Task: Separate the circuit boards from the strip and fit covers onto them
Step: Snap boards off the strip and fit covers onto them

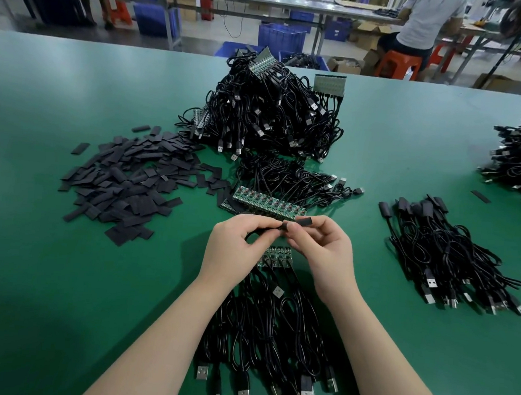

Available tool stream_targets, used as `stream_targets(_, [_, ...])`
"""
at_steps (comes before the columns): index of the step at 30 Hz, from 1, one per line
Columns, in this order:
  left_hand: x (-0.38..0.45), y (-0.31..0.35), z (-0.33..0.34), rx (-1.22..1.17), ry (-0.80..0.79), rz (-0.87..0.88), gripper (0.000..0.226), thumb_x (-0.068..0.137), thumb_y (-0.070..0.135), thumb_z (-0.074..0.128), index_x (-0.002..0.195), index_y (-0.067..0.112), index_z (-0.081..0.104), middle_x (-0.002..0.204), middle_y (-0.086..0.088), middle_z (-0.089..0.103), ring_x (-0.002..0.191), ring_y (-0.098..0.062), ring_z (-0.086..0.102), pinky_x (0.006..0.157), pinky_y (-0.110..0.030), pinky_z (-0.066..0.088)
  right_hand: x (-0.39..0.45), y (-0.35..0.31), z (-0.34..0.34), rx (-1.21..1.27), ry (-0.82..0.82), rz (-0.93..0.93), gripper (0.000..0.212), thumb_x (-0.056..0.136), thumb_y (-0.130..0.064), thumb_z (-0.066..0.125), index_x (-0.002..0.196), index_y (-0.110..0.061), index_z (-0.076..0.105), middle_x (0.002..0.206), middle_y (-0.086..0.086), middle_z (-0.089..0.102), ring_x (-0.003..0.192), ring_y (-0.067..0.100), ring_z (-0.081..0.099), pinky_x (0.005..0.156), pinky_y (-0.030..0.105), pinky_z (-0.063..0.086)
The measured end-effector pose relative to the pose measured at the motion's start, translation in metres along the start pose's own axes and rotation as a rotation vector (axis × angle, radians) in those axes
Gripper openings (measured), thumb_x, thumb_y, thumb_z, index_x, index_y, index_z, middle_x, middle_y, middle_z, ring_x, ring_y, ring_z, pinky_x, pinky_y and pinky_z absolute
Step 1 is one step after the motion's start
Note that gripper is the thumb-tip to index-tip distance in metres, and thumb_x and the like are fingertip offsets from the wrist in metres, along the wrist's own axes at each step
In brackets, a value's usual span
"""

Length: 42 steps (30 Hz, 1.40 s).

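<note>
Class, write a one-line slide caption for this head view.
Both hands slide a black cover onto a circuit board above cables.

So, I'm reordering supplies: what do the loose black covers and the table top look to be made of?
Flat black rectangular covers: probably thin matte plastic sleeving; they lie flattened, dull, without glare. Green table top: smooth mat, possibly rubber or vinyl; soft sheen.

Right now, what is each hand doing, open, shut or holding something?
Left hand: pinches the near end of the small flat black cover sleeve.
Right hand: pinches the same sleeve from the other side.
</note>
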<state>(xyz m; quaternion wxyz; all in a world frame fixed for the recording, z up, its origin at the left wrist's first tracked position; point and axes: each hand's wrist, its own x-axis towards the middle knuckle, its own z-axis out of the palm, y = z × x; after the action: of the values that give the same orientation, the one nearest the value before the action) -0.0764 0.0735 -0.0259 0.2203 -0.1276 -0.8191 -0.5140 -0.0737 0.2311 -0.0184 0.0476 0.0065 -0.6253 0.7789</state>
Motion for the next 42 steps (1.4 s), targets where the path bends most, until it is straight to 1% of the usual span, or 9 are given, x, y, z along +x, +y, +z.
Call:
stream_targets(5, [0.0002,0.002,-0.0003,0.017,0.008,0.015,0.018,0.081,0.019,0.077,0.096,0.03,0.078,0.089,0.026,0.069,0.092,0.005,0.065,0.081,-0.007,0.046,-0.0013,0.001,0.0019,0.063,0.018,0.048,0.01,0.084,-0.008,0.074,0.084,-0.016,0.069,0.068,0.003,0.069,0.072,0.014,0.066,0.071,0.023,0.056])
stream_targets(9, [-0.0006,0.0057,-0.0009,0.062,0.019,0.07,0.016,0.082,0.019,0.076,0.097,0.026,0.078,0.091,0.024,0.069,0.091,0.005,0.065,0.081,-0.01,0.048,-0.0018,0.0014,0.0031,0.068,0.027,0.042,0.008,0.085,-0.009,0.073,0.085,-0.015,0.068,0.073,0.005,0.072,0.076,0.017,0.068,0.074,0.025,0.058])
stream_targets(12, [-0.0009,0.0051,-0.0016,0.061,0.028,0.069,0.016,0.082,0.018,0.076,0.097,0.025,0.078,0.089,0.026,0.067,0.092,0.006,0.064,0.081,-0.008,0.047,-0.0012,-0.0001,0.0028,0.06,0.002,0.041,0.015,0.084,-0.009,0.074,0.077,-0.022,0.071,0.071,0.007,0.071,0.072,0.015,0.068,0.072,0.024,0.058])
stream_targets(18, [-0.0011,0.0056,0.0011,0.05,0.038,0.072,0.016,0.083,0.018,0.076,0.097,0.025,0.078,0.092,0.024,0.069,0.092,0.005,0.065,0.081,-0.009,0.048,-0.0021,0.0019,0.0027,0.142,-0.003,0.036,0.01,0.074,-0.021,0.077,0.078,-0.017,0.068,0.064,0.003,0.067,0.062,0.012,0.065,0.07,0.024,0.057])
stream_targets(22, [-0.0026,0.0039,0.0001,0.002,0.038,0.024,0.017,0.082,0.017,0.077,0.097,0.026,0.078,0.09,0.024,0.07,0.091,0.005,0.065,0.08,-0.009,0.048,0.0,0.0031,0.0008,0.04,-0.016,0.018,0.011,0.084,-0.009,0.074,0.081,-0.017,0.067,0.065,0.002,0.068,0.067,0.012,0.066,0.07,0.023,0.057])
stream_targets(24, [-0.002,0.0044,0.0004,0.008,0.034,0.036,0.018,0.081,0.016,0.078,0.097,0.025,0.078,0.089,0.026,0.068,0.091,0.005,0.065,0.08,-0.008,0.048,0.0001,0.0021,0.0004,0.017,-0.009,-0.005,0.012,0.082,-0.011,0.076,0.08,-0.02,0.068,0.067,0.002,0.069,0.069,0.013,0.066,0.07,0.022,0.056])
stream_targets(27, [-0.0015,0.0033,0.0015,-0.037,0.049,0.013,0.019,0.08,0.014,0.079,0.095,0.025,0.079,0.087,0.029,0.068,0.09,0.007,0.065,0.079,-0.006,0.046,-0.0008,0.0021,0.0012,0.05,-0.033,-0.006,0.008,0.078,-0.017,0.076,0.081,-0.02,0.069,0.07,0.003,0.071,0.072,0.013,0.067,0.07,0.022,0.056])
stream_targets(36, [-0.0029,0.0042,0.0013,-0.078,0.041,-0.052,0.02,0.082,0.018,0.077,0.093,0.034,0.077,0.088,0.028,0.07,0.09,0.006,0.065,0.078,-0.006,0.045,-0.002,-0.0015,0.0015,0.084,-0.063,0.011,0.009,0.086,-0.005,0.069,0.09,-0.011,0.065,0.067,0.002,0.07,0.065,0.011,0.066,0.069,0.024,0.056])
stream_targets(42, [-0.0024,0.0047,0.0003,-0.01,0.048,0.026,0.017,0.082,0.019,0.076,0.095,0.03,0.078,0.088,0.032,0.067,0.093,0.006,0.064,0.08,-0.008,0.046,-0.0046,0.0004,0.0075,0.128,-0.014,0.018,0.007,0.086,-0.005,0.07,0.089,-0.01,0.065,0.065,0.002,0.069,0.062,0.01,0.065,0.068,0.024,0.056])
